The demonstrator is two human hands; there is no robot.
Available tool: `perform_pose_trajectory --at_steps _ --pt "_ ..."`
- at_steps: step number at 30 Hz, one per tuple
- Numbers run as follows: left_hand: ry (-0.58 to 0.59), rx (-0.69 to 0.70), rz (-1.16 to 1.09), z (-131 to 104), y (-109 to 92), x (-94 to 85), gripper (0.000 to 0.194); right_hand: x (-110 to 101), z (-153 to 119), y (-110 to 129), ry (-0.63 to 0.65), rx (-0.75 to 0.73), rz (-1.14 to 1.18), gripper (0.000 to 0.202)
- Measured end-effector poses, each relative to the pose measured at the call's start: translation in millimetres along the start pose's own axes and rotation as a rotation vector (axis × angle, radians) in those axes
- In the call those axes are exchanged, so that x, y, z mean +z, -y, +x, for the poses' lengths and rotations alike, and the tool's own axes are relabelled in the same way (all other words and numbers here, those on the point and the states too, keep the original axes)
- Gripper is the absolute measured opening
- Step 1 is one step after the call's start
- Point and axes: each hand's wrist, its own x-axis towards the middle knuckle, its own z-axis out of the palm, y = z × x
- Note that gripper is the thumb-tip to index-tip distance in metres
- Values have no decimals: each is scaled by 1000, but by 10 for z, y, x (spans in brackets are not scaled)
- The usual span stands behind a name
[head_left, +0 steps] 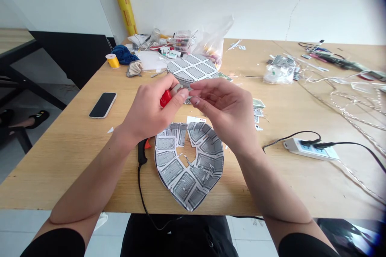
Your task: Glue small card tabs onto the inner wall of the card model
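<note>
Grey-patterned playing cards glued into a curved, bowl-like shell (189, 164) lie on the pale wooden table (69, 144), just below and toward the person from both hands. The left hand (149, 110) pinches a small red-handled tool (165, 98), and the right hand (224, 108) meets it fingertip to fingertip on a tiny grey piece (177, 88), too small to identify. Both hands hover above the shell, about equally near it. A second card disc (193, 68) sits beyond, a black phone (103, 105) to the left, a white power strip (310, 148) to the right. An orange-and-black corded tool (142, 153) touches the shell's left edge.
</note>
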Motion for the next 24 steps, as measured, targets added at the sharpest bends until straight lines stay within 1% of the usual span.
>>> perform_pose_trajectory --at_steps 2,4,6,7,10,12,16,19,21,24 --pt "-3 15 8 -3 -7 1 23 -5 -2 28 7 41 35 20" --pt "-1 22 -12 -13 -11 -2 20 -10 4 48 -6 83 53 28" --pt "-9 11 -52 -28 -16 -6 17 -15 19 57 -23 112 65 36" --pt "-22 0 -73 -36 -19 -6 15 -18 28 59 -16 126 70 36" --pt "-57 -36 -120 -51 -28 0 16 -23 48 51 83 168 91 27" --pt "-55 -45 -132 -54 -28 7 18 -26 55 38 123 181 123 27" --pt "-43 -37 -125 -48 -13 15 17 -34 62 10 74 162 182 24" --pt "-26 -32 -134 -42 -3 -4 16 -47 69 3 71 162 170 22" --pt "5 -40 -199 -37 -3 -29 19 -59 74 5 71 161 166 20" --pt "68 -72 -307 -27 -13 -67 30 -79 77 7 81 173 186 17"
